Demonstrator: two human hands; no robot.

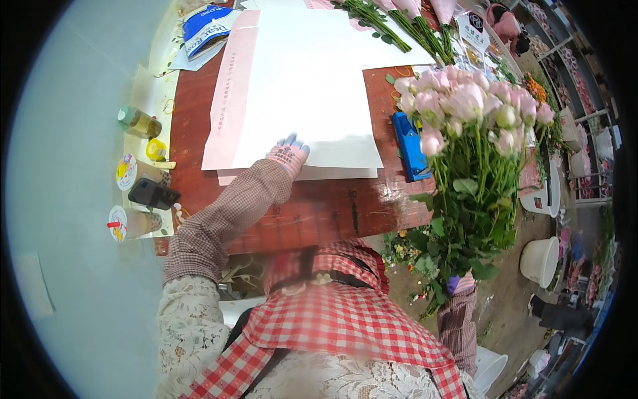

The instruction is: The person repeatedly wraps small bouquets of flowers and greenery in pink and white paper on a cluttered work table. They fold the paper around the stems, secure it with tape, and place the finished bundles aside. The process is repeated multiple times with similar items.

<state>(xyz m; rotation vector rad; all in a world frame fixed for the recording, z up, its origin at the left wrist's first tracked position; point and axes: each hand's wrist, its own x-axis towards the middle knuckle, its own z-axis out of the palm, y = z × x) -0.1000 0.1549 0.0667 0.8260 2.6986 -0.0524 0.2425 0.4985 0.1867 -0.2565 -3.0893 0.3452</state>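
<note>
My left hand [290, 153], in a pink striped glove with bluish fingertips, rests on the near edge of a white paper sheet [309, 90]. That sheet lies over pink wrapping paper [227, 99] on the red wooden table [269, 219]. At the right, my right hand [461, 284], in a similar striped glove, is shut around the lower stems of a large bunch of pale pink roses [466, 102]; leaves partly hide its fingers. The bunch stands upright beside the table's right side. Behind the blooms lies a blue plastic tool or dispenser [410, 147].
Left ledge: a bottle [139, 122], yellow tape roll [156, 149], two lidded drink cups [126, 172] and a dark phone [153, 193]. Wrapped flower bunches [418, 30] lie at the table's far right. White buckets [539, 262] stand on the floor at right; a person [560, 314] is beyond.
</note>
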